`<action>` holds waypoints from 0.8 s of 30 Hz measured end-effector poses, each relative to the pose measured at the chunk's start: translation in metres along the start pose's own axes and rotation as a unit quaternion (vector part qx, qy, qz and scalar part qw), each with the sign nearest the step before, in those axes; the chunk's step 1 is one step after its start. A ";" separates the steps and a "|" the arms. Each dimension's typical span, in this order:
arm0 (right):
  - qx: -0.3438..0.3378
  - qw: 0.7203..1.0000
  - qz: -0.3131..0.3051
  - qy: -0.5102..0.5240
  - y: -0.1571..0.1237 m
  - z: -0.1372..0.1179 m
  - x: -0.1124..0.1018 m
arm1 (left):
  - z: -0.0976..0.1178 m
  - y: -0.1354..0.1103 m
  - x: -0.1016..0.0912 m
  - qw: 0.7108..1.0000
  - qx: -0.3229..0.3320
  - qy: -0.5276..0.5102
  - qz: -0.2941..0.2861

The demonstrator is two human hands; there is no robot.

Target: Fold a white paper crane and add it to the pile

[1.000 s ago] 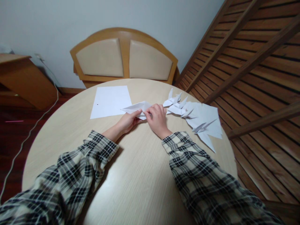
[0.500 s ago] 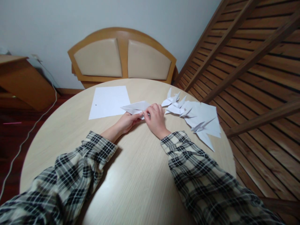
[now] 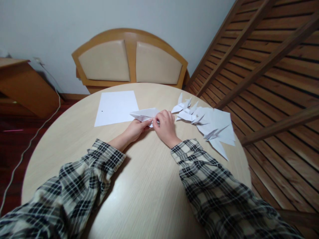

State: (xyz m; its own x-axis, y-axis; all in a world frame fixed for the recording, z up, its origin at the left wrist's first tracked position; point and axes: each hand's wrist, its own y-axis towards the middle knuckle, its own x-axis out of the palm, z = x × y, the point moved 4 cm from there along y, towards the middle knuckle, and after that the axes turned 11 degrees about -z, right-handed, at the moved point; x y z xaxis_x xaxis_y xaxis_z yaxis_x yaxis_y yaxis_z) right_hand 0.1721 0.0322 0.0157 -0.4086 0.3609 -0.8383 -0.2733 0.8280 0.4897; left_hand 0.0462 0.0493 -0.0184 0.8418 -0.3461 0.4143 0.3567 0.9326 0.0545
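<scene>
White folded paper (image 3: 144,114), pointed end leftward, held in both hands (image 3: 136,129) (image 3: 166,125)

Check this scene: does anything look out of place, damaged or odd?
A dark speck stands out on the otherwise plain white sheet on the table; a thin pink object also lies on the floor, perhaps dropped. Nothing looks spilled.

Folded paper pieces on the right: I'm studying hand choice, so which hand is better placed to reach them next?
Probably the right hand: it is nearer the folded pieces, with the left hand farther off. Both hands hold the creased paper, so the right would likely let go first.
</scene>
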 end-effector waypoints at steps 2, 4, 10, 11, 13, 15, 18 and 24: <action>-0.004 1.000 0.002 0.005 0.000 0.001 0.002 | -0.001 0.000 0.000 1.000 -0.002 0.010 0.006; -0.008 1.000 0.005 0.009 0.000 0.002 0.003 | -0.003 0.000 -0.001 1.000 -0.003 0.018 0.011; 0.017 0.998 0.045 0.049 0.002 0.011 -0.003 | -0.001 0.000 -0.005 0.999 0.012 0.035 0.039; 0.034 0.996 0.063 0.058 0.002 0.015 -0.004 | 0.001 0.000 -0.006 0.998 0.016 0.031 0.045; 0.061 0.990 0.100 0.084 0.002 0.022 -0.006 | 0.004 0.001 -0.006 0.998 0.024 0.023 0.061; 0.074 0.979 0.126 0.142 0.002 0.028 -0.004 | 0.006 0.001 -0.008 0.996 0.031 0.021 0.080; 0.134 0.934 0.119 0.309 0.005 0.037 0.006 | 0.008 0.002 -0.011 0.993 0.046 0.032 0.103; 0.226 0.729 -0.077 0.641 0.004 0.023 0.029 | 0.012 0.002 -0.012 0.991 0.082 0.048 0.095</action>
State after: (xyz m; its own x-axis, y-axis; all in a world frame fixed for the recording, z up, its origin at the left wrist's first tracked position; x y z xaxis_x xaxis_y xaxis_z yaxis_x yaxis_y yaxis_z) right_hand 0.1794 0.0561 -0.0126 -0.9611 -0.2093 0.1803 -0.2050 0.9778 0.0426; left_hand 0.0323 0.0567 -0.0125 0.9251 -0.1643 0.3424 0.1250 0.9830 0.1342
